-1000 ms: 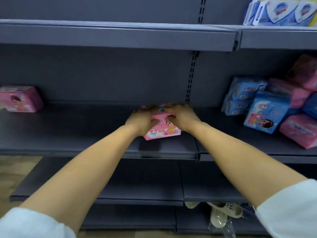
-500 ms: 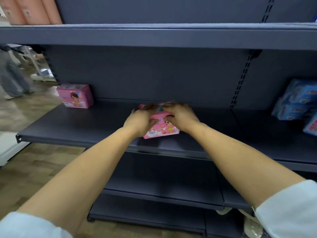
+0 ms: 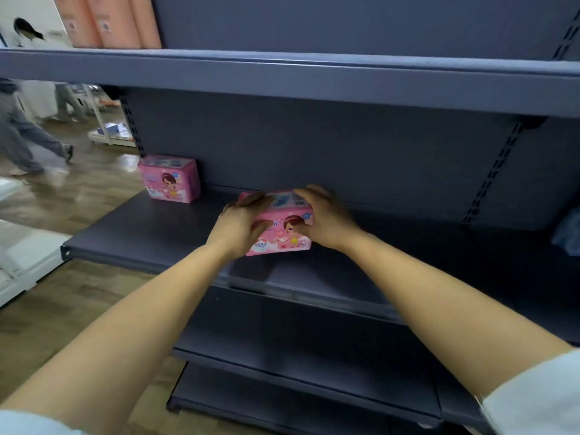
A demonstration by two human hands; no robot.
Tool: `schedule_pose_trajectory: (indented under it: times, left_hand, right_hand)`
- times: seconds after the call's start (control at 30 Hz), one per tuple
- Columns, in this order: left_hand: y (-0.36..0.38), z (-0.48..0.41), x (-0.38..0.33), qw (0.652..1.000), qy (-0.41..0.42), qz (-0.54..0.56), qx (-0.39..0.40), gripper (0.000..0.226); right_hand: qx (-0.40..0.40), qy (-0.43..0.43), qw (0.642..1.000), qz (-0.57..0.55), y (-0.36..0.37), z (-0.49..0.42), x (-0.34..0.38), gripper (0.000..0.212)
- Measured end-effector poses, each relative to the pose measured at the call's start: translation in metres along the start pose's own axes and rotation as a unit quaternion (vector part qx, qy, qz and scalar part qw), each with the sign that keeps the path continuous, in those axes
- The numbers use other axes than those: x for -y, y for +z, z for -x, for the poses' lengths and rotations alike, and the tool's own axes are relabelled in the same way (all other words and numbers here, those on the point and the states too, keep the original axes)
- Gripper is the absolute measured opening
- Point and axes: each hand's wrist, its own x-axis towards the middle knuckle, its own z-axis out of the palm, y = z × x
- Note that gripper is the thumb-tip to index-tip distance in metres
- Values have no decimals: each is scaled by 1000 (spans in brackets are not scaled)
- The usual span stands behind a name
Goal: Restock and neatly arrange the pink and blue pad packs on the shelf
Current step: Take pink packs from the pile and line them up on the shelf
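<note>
Fingers (image 3: 251, 200) of both hands curl round pink pack (image 3: 282, 229), arms outstretched.

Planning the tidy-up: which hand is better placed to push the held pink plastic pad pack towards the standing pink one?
Right hand, probably: it grips the held pink pad pack on the side away from the standing pink pack; the left hand lies between them.

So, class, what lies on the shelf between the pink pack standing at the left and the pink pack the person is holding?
Nothing: in the head view, only bare shelf separates the standing pink pack from the held pink pack.
</note>
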Motion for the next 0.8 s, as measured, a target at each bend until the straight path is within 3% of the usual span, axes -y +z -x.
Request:
schedule_pose_trajectory:
  times: [0.17, 0.27, 0.5, 0.8]
  left_hand:
    - [-4, -9, 25, 1000, 2, -2, 20, 58]
    - [-7, -14, 35, 1000, -14, 1, 10, 62]
    - [-7, -16, 66, 1000, -20, 4, 8, 71]
    - [-12, -37, 127, 999, 16, 6, 32, 66]
  right_hand:
    - [-9, 38, 997, -62, 7, -26, -10, 92]
    - [26, 65, 992, -109, 17, -43, -11, 98]
    - [83, 64, 983, -152, 32, -64, -4, 97]
    - [79, 109, 979, -154, 74, -99, 9, 102]
